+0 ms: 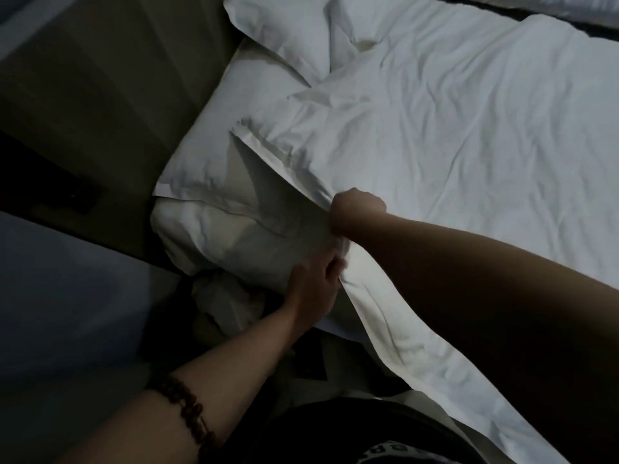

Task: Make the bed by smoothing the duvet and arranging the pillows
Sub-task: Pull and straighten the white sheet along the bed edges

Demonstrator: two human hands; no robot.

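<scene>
One head-worn wide-angle view, steeply downward, close over the duvet (469,135); pillows (207,162) at centre left

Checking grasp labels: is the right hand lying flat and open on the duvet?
No, the right hand is curled into a fist, gripping the edge of the duvet.

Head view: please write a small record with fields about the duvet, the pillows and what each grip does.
duvet: white, wrinkled, spread over the bed
right grip: clenched on the duvet's edge, holds it lifted above the pillows
left grip: lower at the same edge, fingers seem to pinch it
near pillows: two, one lying over the other
far pillow: white, creased, partly under the duvet
bracelet: dark beads, on the left forearm
light: dim
</scene>
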